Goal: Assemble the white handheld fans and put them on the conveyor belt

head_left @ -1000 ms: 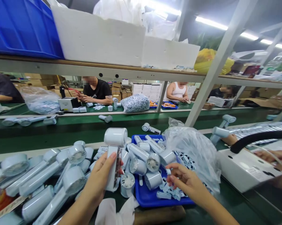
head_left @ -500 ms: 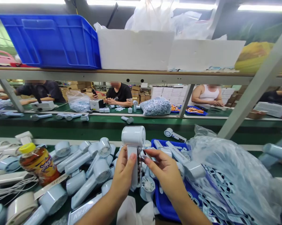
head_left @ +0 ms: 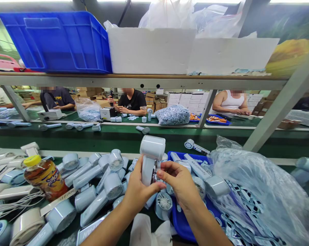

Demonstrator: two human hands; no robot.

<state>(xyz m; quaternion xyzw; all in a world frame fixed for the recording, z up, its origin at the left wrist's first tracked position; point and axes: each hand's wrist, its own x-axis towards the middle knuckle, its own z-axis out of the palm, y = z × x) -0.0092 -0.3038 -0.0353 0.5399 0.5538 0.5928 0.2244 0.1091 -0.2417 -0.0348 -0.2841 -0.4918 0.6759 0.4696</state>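
Gripping a pale-blue handheld fan (head_left: 152, 147) by its handle, the left hand (head_left: 140, 186) sits at about 7 o'clock from the fan's head, its thumb laid across the handle's lower end and its fingers wrapped behind. The fan is at the centre of the work, head up and slightly tilted. At 5 o'clock the right hand (head_left: 178, 182) has thumb and fingertips drawn together against the handle's side, where a dark, metallic-looking strip shows; whether a small part is pinched there, I cannot tell.

The step in hand looks to be fine two-handed work on that side of the handle. The next move, I judge, calls for a firm left grip while the right fingertips press or align with care, since the contact is small and partly hidden.

Taking the held fan as the dial's centre, a blue tray (head_left: 180, 225) lies at 5 o'clock and a clear plastic bag (head_left: 269, 177) of pale-blue parts at 4. A heap of similar fans (head_left: 113, 186) spreads at 8, with a yellow-capped drink bottle (head_left: 45, 177) beyond.
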